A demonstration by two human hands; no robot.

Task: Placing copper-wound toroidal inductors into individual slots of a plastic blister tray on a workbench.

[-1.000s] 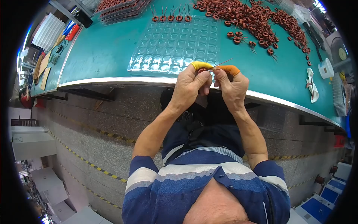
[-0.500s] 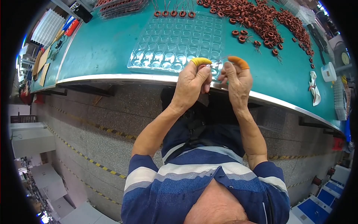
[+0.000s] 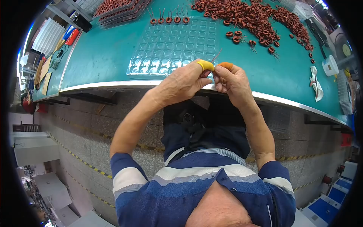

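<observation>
Just over the table's front edge, my two hands meet. My left hand, a yellow finger cot on its index finger, is closed round a small red-brown toroidal coil, mostly covered by the fingers. A thin wire lead sticks up from between the hands. My right hand, wearing an orange finger cot, pinches at the coil's leads; the fingertips hide the exact grip. Beyond the hands lies a clear plastic tray with round pockets. Several coils stand along its far edge, leads upward.
A large heap of coils spreads at the back right, with a few loose ones nearer. Stacked filled trays are at the back left. On the right are a white tub and a white cloth. The green table has a metal front edge.
My hands have come together, the right moving left to the coil. My left forearm has swung outward and the left hand turned. The lead now points up. The view has shifted slightly.
</observation>
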